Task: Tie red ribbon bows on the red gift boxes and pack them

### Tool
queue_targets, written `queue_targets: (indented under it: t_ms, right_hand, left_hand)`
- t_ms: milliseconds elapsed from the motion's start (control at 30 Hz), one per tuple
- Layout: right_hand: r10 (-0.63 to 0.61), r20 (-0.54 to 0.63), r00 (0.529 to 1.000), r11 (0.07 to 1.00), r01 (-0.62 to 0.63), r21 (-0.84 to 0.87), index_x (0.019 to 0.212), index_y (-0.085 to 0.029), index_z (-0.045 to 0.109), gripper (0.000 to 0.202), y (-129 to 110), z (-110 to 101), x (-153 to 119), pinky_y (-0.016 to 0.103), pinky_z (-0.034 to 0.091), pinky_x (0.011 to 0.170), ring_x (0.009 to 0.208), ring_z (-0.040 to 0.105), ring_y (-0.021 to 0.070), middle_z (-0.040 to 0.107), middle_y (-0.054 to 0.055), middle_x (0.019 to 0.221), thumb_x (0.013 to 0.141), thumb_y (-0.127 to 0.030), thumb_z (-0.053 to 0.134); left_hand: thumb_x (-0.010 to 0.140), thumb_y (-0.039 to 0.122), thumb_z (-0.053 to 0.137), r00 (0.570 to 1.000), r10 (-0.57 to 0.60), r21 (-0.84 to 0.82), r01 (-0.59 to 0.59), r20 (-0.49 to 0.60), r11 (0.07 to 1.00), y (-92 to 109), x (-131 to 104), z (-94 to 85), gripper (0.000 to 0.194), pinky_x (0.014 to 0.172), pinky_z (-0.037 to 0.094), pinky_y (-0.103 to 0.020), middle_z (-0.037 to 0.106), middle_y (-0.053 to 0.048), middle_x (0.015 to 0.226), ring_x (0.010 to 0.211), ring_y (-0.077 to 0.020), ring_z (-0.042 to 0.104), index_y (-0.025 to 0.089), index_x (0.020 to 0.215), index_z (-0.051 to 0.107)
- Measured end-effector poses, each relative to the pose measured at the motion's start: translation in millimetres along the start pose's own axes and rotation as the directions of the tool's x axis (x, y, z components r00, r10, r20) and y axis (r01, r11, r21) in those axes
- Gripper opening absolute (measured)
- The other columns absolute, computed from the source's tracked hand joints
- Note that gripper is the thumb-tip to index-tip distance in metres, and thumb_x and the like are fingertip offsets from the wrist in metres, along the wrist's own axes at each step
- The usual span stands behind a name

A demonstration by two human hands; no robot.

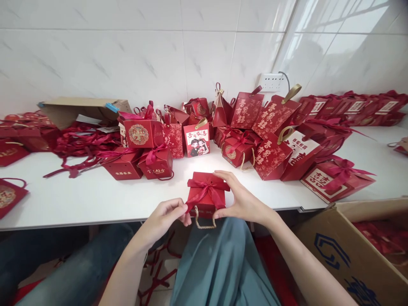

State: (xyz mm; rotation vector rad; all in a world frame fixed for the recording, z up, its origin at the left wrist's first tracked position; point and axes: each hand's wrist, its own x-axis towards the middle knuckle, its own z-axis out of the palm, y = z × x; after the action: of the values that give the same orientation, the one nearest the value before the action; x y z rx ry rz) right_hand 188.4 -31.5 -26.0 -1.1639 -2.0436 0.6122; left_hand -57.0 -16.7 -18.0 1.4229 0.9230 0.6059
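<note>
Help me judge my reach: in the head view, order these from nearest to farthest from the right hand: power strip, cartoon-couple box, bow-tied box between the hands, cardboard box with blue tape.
From the right hand:
1. Bow-tied box: touching it, on its left.
2. Cartoon-couple box: behind, slightly left.
3. Power strip: on the wall.
4. Cardboard box: far left, near the wall.

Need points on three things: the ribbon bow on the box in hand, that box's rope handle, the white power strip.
ribbon bow (209,188): head view, on its knot
rope handle (206,227): head view, bottom of its loop
white power strip (270,83): head view, middle of its face
</note>
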Motion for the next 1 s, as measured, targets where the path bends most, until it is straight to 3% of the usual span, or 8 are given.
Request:
queue_targets:
  t_ms: [133,267,333,533,600,667,767,1000]
  right_hand:
    - [0.002,-0.01,1.0,1.0,-0.001,0.014,0.139,-0.024,0.029,0.094,-4,-7,-2,0.047,0.029,0.11,0.136,0.028,0.0317,0.03,0.015,0.145,0.063,-0.061,0.072]
    - [-0.032,-0.184,0.982,0.999,0.024,-0.049,0.127,-0.023,0.047,0.047,-24,-11,6,0.047,0.034,0.105,0.127,0.042,0.0277,0.046,0.013,0.134,0.089,-0.05,0.047]
    - [-0.058,-0.18,0.982,0.991,0.035,-0.132,0.118,-0.021,0.055,0.034,-35,-8,13,0.046,0.038,0.101,0.121,0.048,0.0258,0.053,0.013,0.126,0.091,-0.04,0.047]
    - [-0.099,-0.025,0.995,0.952,0.088,-0.294,0.125,-0.02,0.049,0.049,-44,9,19,0.051,0.027,0.107,0.12,0.048,0.025,0.054,0.012,0.128,0.082,-0.038,0.062]
    - [-0.099,-0.029,0.995,0.948,0.085,-0.308,0.127,-0.02,0.045,0.049,-42,12,18,0.051,0.025,0.108,0.12,0.048,0.0237,0.054,0.011,0.129,0.084,-0.035,0.061]
    - [-0.09,-0.037,0.995,0.95,0.075,-0.304,0.128,-0.02,0.043,0.049,-40,14,17,0.05,0.026,0.108,0.12,0.049,0.0227,0.055,0.011,0.128,0.084,-0.034,0.06]
    - [-0.068,-0.037,0.997,0.955,0.054,-0.291,0.13,-0.021,0.04,0.051,-40,15,17,0.05,0.025,0.108,0.119,0.049,0.0223,0.056,0.01,0.126,0.085,-0.033,0.059]
    - [-0.067,-0.025,0.997,0.946,0.056,-0.318,0.127,-0.02,0.039,0.046,-35,20,15,0.054,0.023,0.109,0.122,0.047,0.0226,0.054,0.011,0.129,0.086,-0.031,0.055]
  left_hand:
    - [0.086,0.04,0.049,0.999,0.016,0.049,-0.018,0.038,0.999,-4,-3,-1.5,0.032,0.072,0.043,-0.027,0.064,-0.003,0.07,0.07,-0.0151,0.058,0.018,0.065,0.057]
    - [0.087,0.041,0.048,0.996,0.047,0.083,-0.053,0.075,0.995,0,-3,-2.4,0.032,0.075,0.043,-0.026,0.065,-0.003,0.075,0.074,-0.0152,0.059,0.017,0.069,0.06]
    - [0.087,0.041,0.048,0.992,0.033,0.137,-0.05,0.118,0.989,3,-3,-4.7,0.032,0.077,0.044,-0.025,0.067,-0.003,0.079,0.077,-0.0152,0.059,0.017,0.071,0.061]
    - [0.084,0.044,0.051,0.945,-0.153,0.358,0.041,0.289,0.933,6,-5,-28.6,0.031,0.078,0.045,-0.025,0.068,-0.003,0.085,0.082,-0.0163,0.06,0.017,0.075,0.063]
    - [0.083,0.045,0.053,0.97,-0.131,0.37,0.048,0.203,0.928,6,-1,-35.3,0.031,0.078,0.045,-0.026,0.067,-0.003,0.082,0.082,-0.0167,0.06,0.017,0.075,0.063]
    - [0.082,0.047,0.051,0.999,-0.038,0.3,0.044,-0.026,0.953,7,7,-35.8,0.033,0.072,0.046,-0.026,0.064,-0.002,0.077,0.073,-0.0154,0.059,0.016,0.074,0.06]
    - [0.08,0.053,0.048,0.96,0.077,0.17,-0.032,-0.268,0.985,11,24,-25.2,0.038,0.059,0.044,-0.025,0.06,-0.002,0.078,0.063,-0.0132,0.055,0.016,0.077,0.057]
    - [0.077,0.043,0.055,0.931,0.205,0.193,-0.15,-0.304,0.97,13,48,5.9,0.026,0.061,0.041,-0.023,0.054,0.003,0.066,0.063,-0.0118,0.051,0.017,0.072,0.054]
